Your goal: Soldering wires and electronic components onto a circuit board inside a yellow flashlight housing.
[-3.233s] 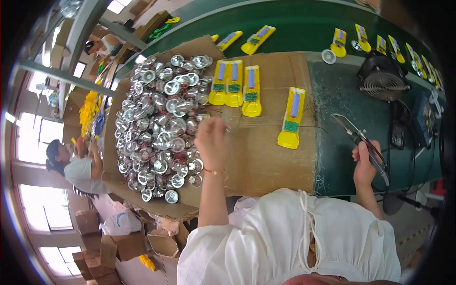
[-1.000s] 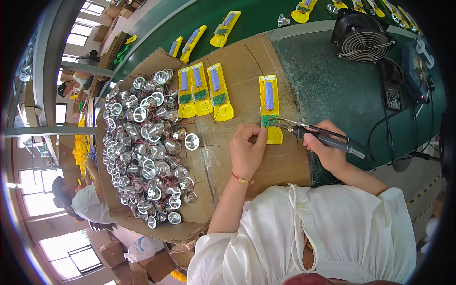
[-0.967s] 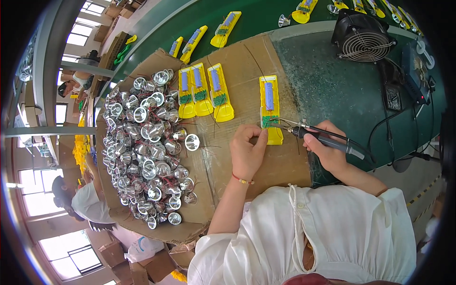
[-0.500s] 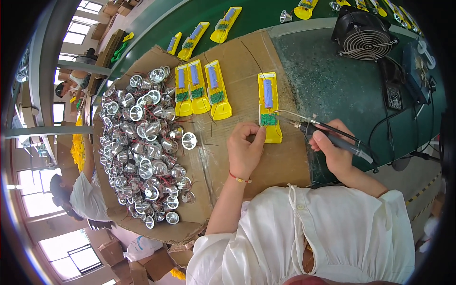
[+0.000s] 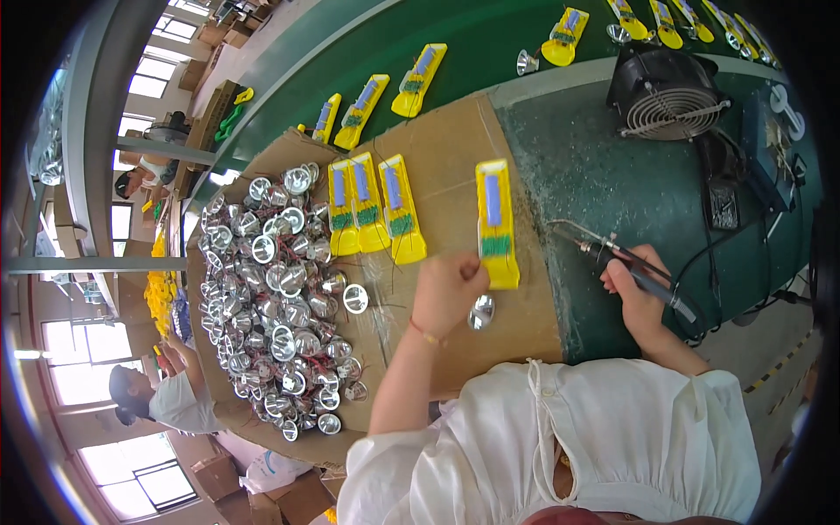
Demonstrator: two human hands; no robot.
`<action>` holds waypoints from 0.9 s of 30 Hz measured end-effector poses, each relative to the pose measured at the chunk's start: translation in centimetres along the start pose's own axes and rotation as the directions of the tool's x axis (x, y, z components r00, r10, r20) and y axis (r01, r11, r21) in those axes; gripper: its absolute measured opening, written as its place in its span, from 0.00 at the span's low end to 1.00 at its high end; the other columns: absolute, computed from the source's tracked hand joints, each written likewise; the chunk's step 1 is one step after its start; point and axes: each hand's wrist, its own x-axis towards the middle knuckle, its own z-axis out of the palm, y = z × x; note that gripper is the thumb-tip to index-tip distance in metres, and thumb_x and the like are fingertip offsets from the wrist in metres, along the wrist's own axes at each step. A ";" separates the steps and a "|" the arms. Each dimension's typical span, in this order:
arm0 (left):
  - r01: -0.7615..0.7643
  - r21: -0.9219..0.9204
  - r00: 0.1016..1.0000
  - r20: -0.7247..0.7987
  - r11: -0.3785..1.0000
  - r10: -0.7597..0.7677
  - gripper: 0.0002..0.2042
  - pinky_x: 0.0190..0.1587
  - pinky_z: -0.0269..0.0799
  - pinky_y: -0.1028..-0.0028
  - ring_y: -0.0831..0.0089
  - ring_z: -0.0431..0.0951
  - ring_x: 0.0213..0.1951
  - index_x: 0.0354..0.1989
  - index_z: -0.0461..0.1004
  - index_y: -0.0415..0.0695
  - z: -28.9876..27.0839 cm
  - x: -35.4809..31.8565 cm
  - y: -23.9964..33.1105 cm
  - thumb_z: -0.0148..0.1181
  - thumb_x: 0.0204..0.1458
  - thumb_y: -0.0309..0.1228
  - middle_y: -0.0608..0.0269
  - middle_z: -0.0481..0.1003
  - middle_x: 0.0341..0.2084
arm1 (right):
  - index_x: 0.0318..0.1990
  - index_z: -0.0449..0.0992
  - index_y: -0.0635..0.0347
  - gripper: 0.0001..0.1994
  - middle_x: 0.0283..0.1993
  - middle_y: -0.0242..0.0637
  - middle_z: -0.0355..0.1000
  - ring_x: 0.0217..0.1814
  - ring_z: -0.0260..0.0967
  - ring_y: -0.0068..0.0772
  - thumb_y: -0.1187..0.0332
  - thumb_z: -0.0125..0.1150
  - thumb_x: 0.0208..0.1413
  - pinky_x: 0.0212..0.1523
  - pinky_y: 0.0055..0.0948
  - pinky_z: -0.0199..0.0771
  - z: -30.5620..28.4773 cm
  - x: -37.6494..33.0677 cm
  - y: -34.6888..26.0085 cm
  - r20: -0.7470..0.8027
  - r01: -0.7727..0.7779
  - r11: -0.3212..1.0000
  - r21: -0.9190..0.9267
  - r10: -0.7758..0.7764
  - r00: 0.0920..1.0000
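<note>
A yellow plastic housing point(image 5: 503, 275) lies on the cardboard in front of me, holding a blue cylindrical battery point(image 5: 493, 201) and a green circuit board point(image 5: 496, 245). Beside its lower left edge, my left hand point(image 5: 448, 287) is closed in a pinch; whatever lies between the fingertips is too small and blurred to make out. Just below those fingers is a shiny reflector cup point(image 5: 481, 312). My right hand point(image 5: 640, 293) grips a soldering iron point(image 5: 643, 278) with a thin metal tube along it. Its tip is apart from the housing, over the green tabletop.
Many reflector cups with thin wires point(image 5: 284, 289) fill a cardboard tray at left. Several filled yellow housings point(image 5: 402, 229) lie above it, with more on the green belt point(image 5: 490, 66). A black fan point(image 5: 669, 96) stands at upper right, near cables. Another person point(image 5: 175, 398) sits at far left.
The soldering iron has moved right, off the circuit board. My left hand has shifted slightly down from the board, and the reflector cup now shows beneath it. The whole view has tilted.
</note>
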 end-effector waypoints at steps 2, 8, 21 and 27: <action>0.031 0.014 1.000 0.001 0.999 -0.031 0.06 0.26 0.70 0.71 0.63 0.75 0.19 0.20 0.75 0.39 -0.6 5.9 1.9 0.55 0.40 0.29 0.53 0.73 0.15 | 0.32 0.67 0.65 0.06 0.24 0.38 0.70 0.24 0.68 0.20 0.74 0.57 0.50 0.24 0.17 0.68 0.2 0.3 -0.2 -0.014 -0.103 0.995 0.013 0.103 0.995; -0.097 0.201 0.890 -0.421 0.975 0.175 0.27 0.42 0.69 0.67 0.58 0.73 0.41 0.41 0.74 0.44 -4.7 24.7 2.0 0.64 0.36 0.50 0.51 0.72 0.38 | 0.33 0.67 0.65 0.07 0.25 0.36 0.71 0.26 0.69 0.21 0.73 0.58 0.49 0.28 0.20 0.69 0.2 0.3 0.2 0.034 -0.139 0.990 -0.009 0.139 0.990; -0.003 0.245 0.997 -0.079 0.970 0.023 0.30 0.51 0.62 0.64 0.51 0.66 0.51 0.58 0.55 0.43 -3.0 14.2 1.5 0.56 0.44 0.35 0.44 0.66 0.48 | 0.33 0.67 0.65 0.07 0.23 0.37 0.70 0.24 0.67 0.21 0.72 0.57 0.49 0.26 0.19 0.68 -0.3 0.7 0.3 -0.012 -0.192 0.981 0.014 0.192 0.981; -0.116 0.056 0.954 -0.273 0.992 0.127 0.33 0.41 0.68 0.62 0.50 0.69 0.41 0.59 0.51 0.44 1.7 -0.8 1.4 0.58 0.45 0.35 0.46 0.59 0.48 | 0.34 0.67 0.66 0.07 0.23 0.37 0.69 0.21 0.64 0.19 0.71 0.55 0.52 0.23 0.16 0.64 0.6 0.9 0.2 0.003 -0.088 0.996 -0.013 0.088 0.996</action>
